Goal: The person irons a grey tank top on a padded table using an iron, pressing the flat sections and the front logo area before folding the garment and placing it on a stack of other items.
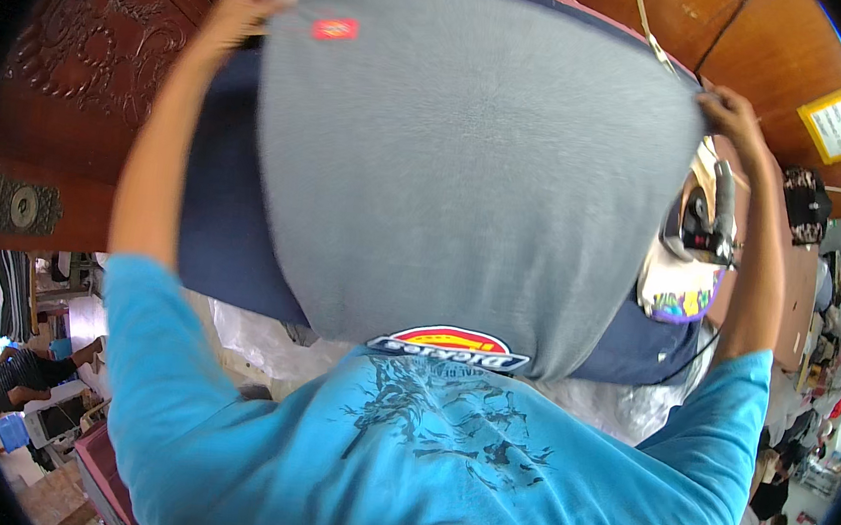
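While my left hand [259, 0] and right hand [729, 116] grip the grey cloth [473, 177] by its far corners, I judge it soft and light. Those corners seem good holds.

1. Type: garment-pressing workshop, by appearance.
2. Grey garment [469, 167] held over navy-covered surface [225, 215]; iron [723, 194] at right.
3. Striped clothes [10, 292] hanging at left.
4. Second person [25, 378] nearby.

- grey cloth [479, 168]: upper part blurred;
- left hand [253, 6]: blurred, exact finger positions unclear;
- navy cloth [225, 185]: middle hidden behind the grey cloth;
- yellow-framed sheet [838, 125]: lines too small to tell
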The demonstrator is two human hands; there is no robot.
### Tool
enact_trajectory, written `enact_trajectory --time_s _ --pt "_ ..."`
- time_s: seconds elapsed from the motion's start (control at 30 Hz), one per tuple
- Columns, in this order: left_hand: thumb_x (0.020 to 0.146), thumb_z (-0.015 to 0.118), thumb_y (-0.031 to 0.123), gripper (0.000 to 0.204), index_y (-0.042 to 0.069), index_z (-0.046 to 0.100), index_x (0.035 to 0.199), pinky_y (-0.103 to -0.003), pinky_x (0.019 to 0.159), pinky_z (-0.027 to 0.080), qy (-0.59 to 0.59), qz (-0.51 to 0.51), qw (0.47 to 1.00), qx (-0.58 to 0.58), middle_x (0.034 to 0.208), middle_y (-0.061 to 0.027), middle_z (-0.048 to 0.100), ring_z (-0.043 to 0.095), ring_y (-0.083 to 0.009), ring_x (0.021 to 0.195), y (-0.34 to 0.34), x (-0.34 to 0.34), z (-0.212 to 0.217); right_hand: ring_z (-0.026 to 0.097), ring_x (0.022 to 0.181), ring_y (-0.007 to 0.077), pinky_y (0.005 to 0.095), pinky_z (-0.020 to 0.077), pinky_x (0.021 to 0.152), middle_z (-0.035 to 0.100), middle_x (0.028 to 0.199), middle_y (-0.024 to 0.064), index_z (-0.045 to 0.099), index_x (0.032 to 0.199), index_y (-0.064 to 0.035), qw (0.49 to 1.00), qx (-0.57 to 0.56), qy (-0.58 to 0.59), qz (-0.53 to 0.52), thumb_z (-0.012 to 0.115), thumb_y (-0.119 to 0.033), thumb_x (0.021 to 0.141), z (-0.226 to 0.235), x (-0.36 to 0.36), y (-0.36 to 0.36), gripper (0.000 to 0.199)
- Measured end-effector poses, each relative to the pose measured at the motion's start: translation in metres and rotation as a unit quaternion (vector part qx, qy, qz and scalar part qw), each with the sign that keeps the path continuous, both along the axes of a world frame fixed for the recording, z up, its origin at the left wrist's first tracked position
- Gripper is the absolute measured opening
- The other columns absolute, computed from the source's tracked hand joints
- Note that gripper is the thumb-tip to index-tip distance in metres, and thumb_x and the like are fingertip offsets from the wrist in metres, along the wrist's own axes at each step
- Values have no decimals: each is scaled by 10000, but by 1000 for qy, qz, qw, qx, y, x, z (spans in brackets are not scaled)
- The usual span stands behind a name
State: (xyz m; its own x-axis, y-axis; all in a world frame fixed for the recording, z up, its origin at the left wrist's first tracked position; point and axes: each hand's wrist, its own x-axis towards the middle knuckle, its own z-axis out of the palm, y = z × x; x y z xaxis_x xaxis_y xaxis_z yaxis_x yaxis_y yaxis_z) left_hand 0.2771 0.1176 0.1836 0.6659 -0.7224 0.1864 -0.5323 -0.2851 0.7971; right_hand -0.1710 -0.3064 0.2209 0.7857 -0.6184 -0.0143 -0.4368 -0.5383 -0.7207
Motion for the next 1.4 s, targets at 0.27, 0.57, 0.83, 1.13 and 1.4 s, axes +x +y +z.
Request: enact_trajectory --time_s 0.27,0.57,0.83,1.13,1.4 --pt "768 625 58 388 53 529 1145 -243 709 437 128 -16 990 59 770 -57 625 557 -97 732 -80 44 -192 416 528 64 243 330 444 465 630 -30 486 893 -104 996 75 4 -57 630 -173 811 -205 61 -57 180" --pt "840 486 38 379 93 490 1214 -259 801 421 126 -16 991 42 926 -71 624 558 -126 854 -80 41 -200 403 553 98 263 350 509 456 601 -7 518 895 -57 988 -53 21 -145 661 -252 792 -235 66 -44 263" --pt "872 466 199 406 174 428 1276 -451 969 317 -273 72 949 143 1287 -61 449 411 -244 1192 -75 -33 -186 501 1000 291 367 376 887 539 1117 129 521 1115 -40 941 -337 -24 -35 532 -259 875 -209 73 40 325" --pt "923 341 285 461 179 298 1370 -501 1021 229 -327 50 905 268 1437 -48 256 233 -236 1322 -49 -18 -220 195 1336 246 508 188 1037 222 1446 84 290 1374 -196 912 -335 231 -57 342 -512 887 -237 61 47 583" --pt "876 469 350 358 79 549 1095 -404 818 401 -95 132 943 291 986 -104 572 547 -283 934 71 -158 -164 582 916 339 382 452 800 578 1039 239 319 1308 -9 973 -20 111 -200 541 -389 830 -195 -70 167 650"
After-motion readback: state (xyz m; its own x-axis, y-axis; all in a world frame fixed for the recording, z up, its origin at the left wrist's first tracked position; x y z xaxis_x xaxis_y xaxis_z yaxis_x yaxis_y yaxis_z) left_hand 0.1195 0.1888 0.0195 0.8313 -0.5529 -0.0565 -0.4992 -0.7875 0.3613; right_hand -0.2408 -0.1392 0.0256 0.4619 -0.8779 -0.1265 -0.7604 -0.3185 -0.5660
